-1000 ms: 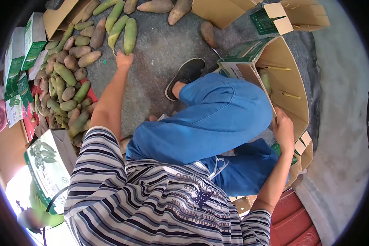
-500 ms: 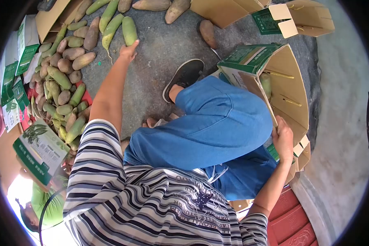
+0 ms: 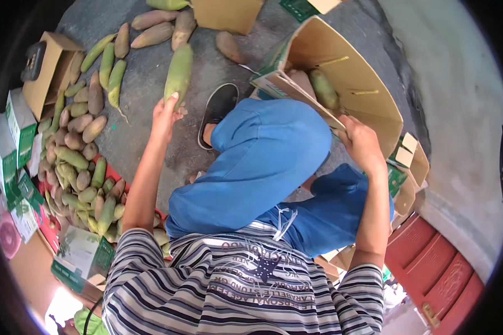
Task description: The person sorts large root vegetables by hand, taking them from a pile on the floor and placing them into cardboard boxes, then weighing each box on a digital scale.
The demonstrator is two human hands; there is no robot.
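My left hand is closed around the lower end of a long green radish, held up over the dark floor. On the right, my right hand grips the near edge of an open cardboard box with green and white sides. Inside that box lie a green radish and a brownish-pink root. My bent knee, in blue trousers, rests against the box's near side.
A big pile of green and brownish roots covers the left side. More long roots lie at the top. Several cartons stand at the far left. Another person's green shirt shows bottom left. A red panel is lower right.
My left hand has lifted the green radish off the floor and brought it nearer the box. My right hand still holds the box, whose opening now faces me more. The whole view has shifted.
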